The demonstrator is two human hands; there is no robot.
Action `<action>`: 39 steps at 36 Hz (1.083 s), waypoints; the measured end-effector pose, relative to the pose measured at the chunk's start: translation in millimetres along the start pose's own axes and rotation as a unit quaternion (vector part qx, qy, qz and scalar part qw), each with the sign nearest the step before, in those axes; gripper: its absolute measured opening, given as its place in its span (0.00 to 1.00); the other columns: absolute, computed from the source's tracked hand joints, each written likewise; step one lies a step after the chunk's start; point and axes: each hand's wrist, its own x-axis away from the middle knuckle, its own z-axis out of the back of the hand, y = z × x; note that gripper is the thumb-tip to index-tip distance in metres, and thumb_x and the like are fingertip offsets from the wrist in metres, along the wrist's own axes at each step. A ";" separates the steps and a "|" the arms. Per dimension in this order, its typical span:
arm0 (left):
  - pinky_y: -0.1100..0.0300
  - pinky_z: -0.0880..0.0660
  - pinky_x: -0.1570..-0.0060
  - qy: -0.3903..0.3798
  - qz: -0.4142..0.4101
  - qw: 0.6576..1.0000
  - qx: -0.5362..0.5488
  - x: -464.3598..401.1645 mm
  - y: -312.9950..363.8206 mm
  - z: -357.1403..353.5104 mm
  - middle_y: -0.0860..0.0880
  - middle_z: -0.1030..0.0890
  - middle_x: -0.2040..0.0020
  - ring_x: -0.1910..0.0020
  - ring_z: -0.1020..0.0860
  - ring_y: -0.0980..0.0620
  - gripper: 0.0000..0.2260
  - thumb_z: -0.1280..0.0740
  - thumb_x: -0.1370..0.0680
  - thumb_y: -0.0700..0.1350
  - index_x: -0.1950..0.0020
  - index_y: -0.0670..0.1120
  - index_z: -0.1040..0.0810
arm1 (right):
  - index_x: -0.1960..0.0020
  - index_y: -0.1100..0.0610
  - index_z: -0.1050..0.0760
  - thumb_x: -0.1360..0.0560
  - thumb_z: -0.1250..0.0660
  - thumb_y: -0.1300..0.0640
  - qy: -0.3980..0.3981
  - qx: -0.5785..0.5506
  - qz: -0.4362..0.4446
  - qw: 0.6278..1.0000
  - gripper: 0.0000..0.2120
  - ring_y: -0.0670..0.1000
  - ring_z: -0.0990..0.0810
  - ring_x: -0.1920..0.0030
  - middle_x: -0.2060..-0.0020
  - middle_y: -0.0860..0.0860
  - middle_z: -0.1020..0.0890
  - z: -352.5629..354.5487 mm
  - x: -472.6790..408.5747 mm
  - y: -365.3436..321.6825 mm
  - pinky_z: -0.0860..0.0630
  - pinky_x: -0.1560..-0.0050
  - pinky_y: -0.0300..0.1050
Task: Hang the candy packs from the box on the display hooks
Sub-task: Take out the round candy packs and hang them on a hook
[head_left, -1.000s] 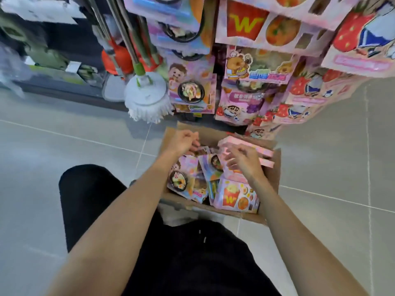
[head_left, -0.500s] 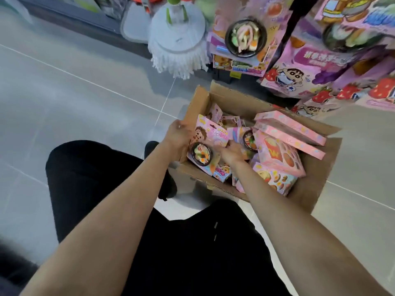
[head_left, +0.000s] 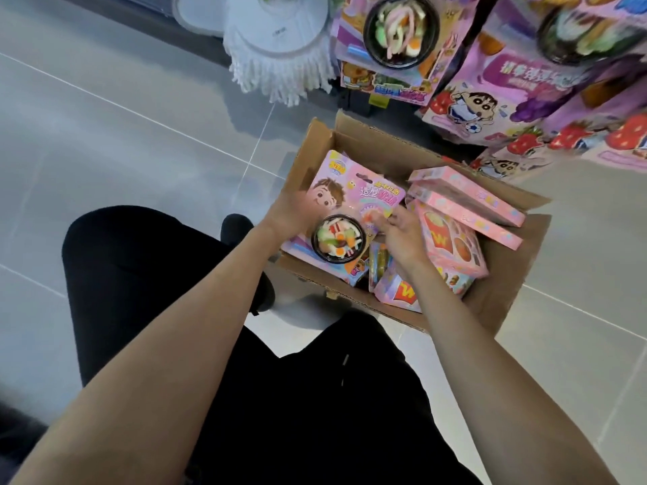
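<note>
An open cardboard box (head_left: 497, 295) stands on the floor, with several pink candy packs inside. A pink noodle-bowl candy pack (head_left: 346, 211), with a cartoon face and a black bowl on it, is lifted above the box's left side. My left hand (head_left: 290, 215) grips that pack by its left edge. My right hand (head_left: 399, 232) pinches its right side near the middle. French-fry packs (head_left: 451, 243) and two flat pink packs (head_left: 465, 201) lie in the right half of the box. Hung candy packs (head_left: 395, 47) fill the display at the upper right; its hooks are hidden.
A white mop head (head_left: 280, 54) hangs at the top centre, left of the display. My black-clad legs and a black shoe (head_left: 236, 227) are beside the box's left wall. Grey floor tiles (head_left: 105, 134) stretch to the left.
The view has tipped down and closer to the box. Both hands have raised the noodle-bowl pack out of the pile; it now faces up, higher than the others.
</note>
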 end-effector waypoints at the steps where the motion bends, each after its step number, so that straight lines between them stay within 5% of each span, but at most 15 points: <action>1: 0.54 0.21 0.46 0.005 -0.003 1.000 0.009 0.8 0.9 0.3 0.46 0.17 0.49 0.48 0.19 0.48 0.05 0.33 0.20 0.41 0.46 0.45 0.21 | 0.55 0.53 0.23 0.19 0.34 0.60 -0.007 -0.009 0.002 1.000 0.07 0.48 0.15 0.55 0.55 0.50 0.14 2.4 1.1 -0.2 0.17 0.51 0.50; 6: 0.56 0.23 0.57 0.127 -0.078 0.988 0.038 -11.5 -4.6 20.4 0.49 0.19 0.61 0.59 0.21 0.50 0.07 0.35 0.27 0.35 0.54 0.43 0.19 | 0.46 0.67 0.21 0.17 0.39 0.60 0.095 -0.057 -0.018 0.994 0.12 0.48 0.16 0.65 0.59 0.56 0.16 11.5 -5.2 6.9 0.19 0.61 0.40; 10: 0.49 0.19 0.52 0.238 -0.105 0.956 0.137 -18.8 -8.2 45.4 0.47 0.16 0.56 0.56 0.20 0.51 0.11 0.35 0.28 0.34 0.50 0.41 0.16 | 0.47 0.64 0.21 0.18 0.39 0.64 0.100 -0.025 -0.070 0.992 0.09 0.53 0.16 0.62 0.60 0.55 0.16 9.0 -16.0 19.2 0.18 0.55 0.46; 14: 0.56 0.22 0.55 0.303 -0.130 0.933 0.146 -12.8 -3.0 62.4 0.52 0.17 0.59 0.58 0.23 0.56 0.12 0.38 0.31 0.36 0.54 0.46 0.18 | 0.59 0.52 0.21 0.21 0.34 0.62 0.041 0.030 -0.108 0.993 0.10 0.58 0.14 0.53 0.52 0.58 0.14 -9.7 -28.3 23.4 0.17 0.47 0.53; 19: 0.58 0.25 0.59 0.320 -0.161 0.927 0.112 -1.9 -5.6 71.7 0.51 0.20 0.61 0.60 0.26 0.56 0.10 0.39 0.30 0.39 0.54 0.42 0.19 | 0.61 0.50 0.22 0.24 0.28 0.49 0.030 0.051 -0.126 0.990 0.09 0.55 0.16 0.48 0.49 0.54 0.15 -51.7 -50.5 18.7 0.20 0.41 0.53; 25: 0.53 0.21 0.54 0.295 -0.176 0.935 0.085 -2.2 -17.9 87.1 0.51 0.17 0.59 0.57 0.20 0.55 0.07 0.36 0.26 0.41 0.53 0.44 0.19 | 0.34 0.60 0.26 0.25 0.27 0.47 0.002 -0.012 -0.209 0.978 0.25 0.56 0.20 0.41 0.43 0.52 0.20 -100.2 -77.9 22.8 0.23 0.38 0.50; 33: 0.63 0.24 0.59 0.272 -0.208 0.930 0.131 -8.4 -11.2 90.9 0.51 0.18 0.60 0.58 0.20 0.59 0.06 0.35 0.22 0.37 0.51 0.40 0.19 | 0.42 0.63 0.21 0.24 0.30 0.58 0.073 0.138 -0.176 0.972 0.13 0.59 0.17 0.46 0.47 0.58 0.17 -104.1 -99.2 40.5 0.19 0.46 0.52; 36: 0.65 0.24 0.61 0.273 -0.200 0.931 0.137 -9.0 -6.2 88.1 0.51 0.18 0.60 0.59 0.21 0.60 0.06 0.36 0.21 0.38 0.52 0.41 0.19 | 0.54 0.63 0.21 0.23 0.33 0.60 0.090 0.140 -0.130 0.977 0.06 0.56 0.20 0.55 0.56 0.58 0.19 -89.6 -88.9 39.2 0.24 0.57 0.49; 39: 0.64 0.23 0.59 0.284 -0.187 0.925 0.168 -10.0 -0.5 82.7 0.50 0.17 0.58 0.59 0.21 0.59 0.06 0.35 0.20 0.40 0.53 0.44 0.19 | 0.57 0.62 0.18 0.24 0.37 0.66 0.112 0.099 -0.072 0.986 0.09 0.55 0.20 0.58 0.59 0.58 0.15 -71.0 -68.8 41.9 0.25 0.59 0.48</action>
